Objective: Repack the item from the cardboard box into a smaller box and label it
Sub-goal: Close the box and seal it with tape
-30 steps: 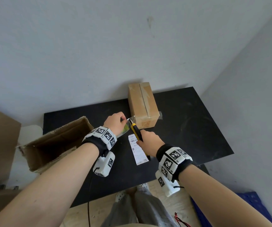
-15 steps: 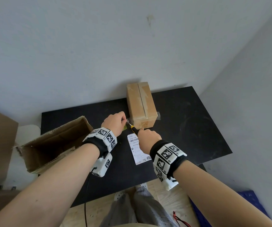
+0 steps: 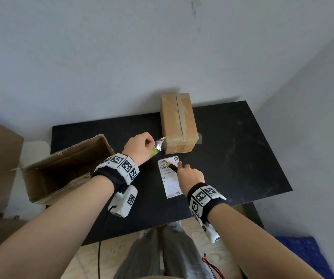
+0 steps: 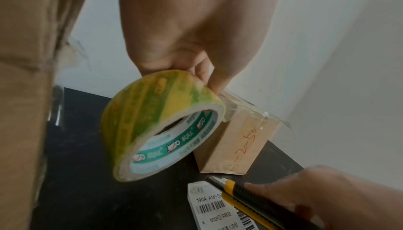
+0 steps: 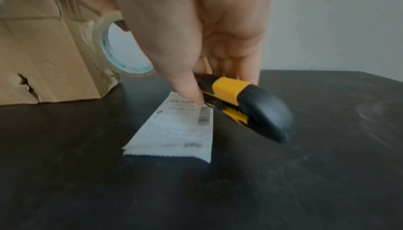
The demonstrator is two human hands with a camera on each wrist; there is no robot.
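A: Why is the left hand (image 3: pixel 140 147) up beside the small box (image 3: pixel 179 125)?

B: It grips the tape roll (image 4: pixel 161 123), fingers curled round it. A clear strip runs from the roll to the box's near top edge, which I'd judge is there to keep it taut for cutting or pressing down. The seam along the box's top is already taped.

A: And the right hand (image 3: pixel 190 176)?

B: It's closed round the knife (image 4: pixel 250 197), thumb on the yellow slider. The tip hangs just over the top of the label (image 3: pixel 170 176), which lies flat on the table (image 3: pixel 242 158), just in front of the box.

A: Where's the item?

B: Not visible; presumably inside the sealed box. The big carton (image 3: pixel 65 168) lies open on its side at the left.

A: What differs from half a second ago?

B: The knife was up at the tape by the box corner. Now it has dropped back over the label, and the left hand has drawn the roll slightly away from the box. The label hasn't moved.
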